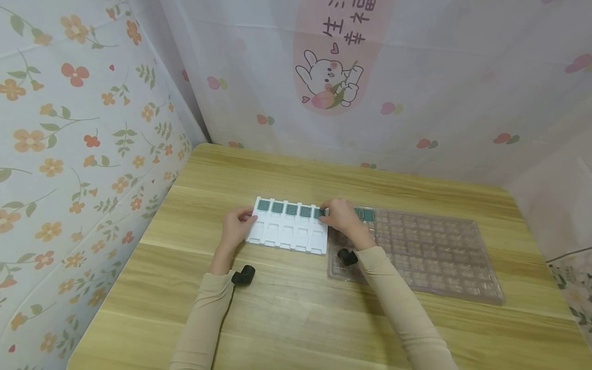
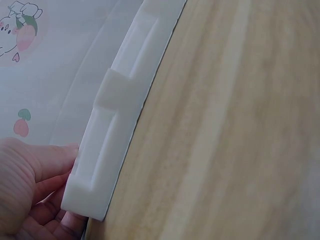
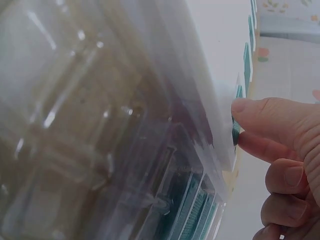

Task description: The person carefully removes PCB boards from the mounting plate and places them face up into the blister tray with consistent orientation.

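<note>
A white plastic tray (image 1: 282, 235) lies on the table, with small green circuit boards (image 1: 291, 209) in its far row. My left hand (image 1: 237, 226) grips the tray's left edge, thumb against the side and fingers curled low at the corner, as the left wrist view shows. At the far right slot my right hand (image 1: 343, 217) pinches a green circuit board (image 3: 236, 127) between thumb and index finger; the other fingers are curled. Just right of it is a clear blister tray (image 1: 430, 252), with a few green boards (image 1: 367, 214) in its far left pockets.
The wooden table (image 1: 287, 308) extends on all sides of both trays. A white printed curtain (image 1: 259, 67) hangs behind it and a floral one (image 1: 83, 154) at the left. Black wrist cameras (image 1: 243, 276) are strapped at both cuffs. The clear tray's left edge adjoins the white tray.
</note>
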`<action>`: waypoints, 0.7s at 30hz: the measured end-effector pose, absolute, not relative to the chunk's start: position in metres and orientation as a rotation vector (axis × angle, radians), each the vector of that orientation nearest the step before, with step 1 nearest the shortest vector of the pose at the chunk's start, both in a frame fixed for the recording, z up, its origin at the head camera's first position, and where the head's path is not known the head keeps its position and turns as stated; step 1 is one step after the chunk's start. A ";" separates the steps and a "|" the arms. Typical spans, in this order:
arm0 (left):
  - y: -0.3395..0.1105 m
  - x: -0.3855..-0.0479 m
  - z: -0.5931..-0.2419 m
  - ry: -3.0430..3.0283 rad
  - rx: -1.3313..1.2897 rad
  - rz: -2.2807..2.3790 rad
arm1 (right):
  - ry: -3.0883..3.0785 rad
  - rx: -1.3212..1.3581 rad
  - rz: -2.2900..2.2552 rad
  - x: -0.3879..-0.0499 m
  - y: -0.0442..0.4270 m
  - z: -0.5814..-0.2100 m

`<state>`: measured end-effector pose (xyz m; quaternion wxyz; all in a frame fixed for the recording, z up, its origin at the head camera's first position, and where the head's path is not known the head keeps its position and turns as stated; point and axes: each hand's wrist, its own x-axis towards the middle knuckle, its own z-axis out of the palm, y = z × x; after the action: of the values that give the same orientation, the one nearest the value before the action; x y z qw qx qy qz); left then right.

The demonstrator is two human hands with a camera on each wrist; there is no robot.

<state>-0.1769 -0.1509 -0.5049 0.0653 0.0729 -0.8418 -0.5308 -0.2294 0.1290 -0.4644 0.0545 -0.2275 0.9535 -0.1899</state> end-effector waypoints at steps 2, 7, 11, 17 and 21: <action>-0.151 -0.177 -0.505 -2.541 0.218 -1.598 | 2.896 -0.685 -0.572 -0.230 0.129 -0.464; -0.150 -0.177 -0.504 -2.541 0.218 -1.601 | 2.895 -0.672 -0.573 -0.230 0.128 -0.465; -0.150 -0.177 -0.504 -2.534 0.218 -1.612 | 2.886 -0.654 -0.570 -0.230 0.127 -0.464; -0.150 -0.177 -0.504 -2.522 0.198 -1.608 | 2.875 -0.641 -0.552 -0.230 0.126 -0.462; -0.150 -0.176 -0.504 -2.524 0.193 -1.587 | 2.873 -0.640 -0.548 -0.231 0.126 -0.462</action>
<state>-0.1764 -0.1501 -0.5042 0.0770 0.0645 -0.8423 -0.5296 -0.2308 0.1264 -0.4621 0.0736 -0.2131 0.9570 -0.1827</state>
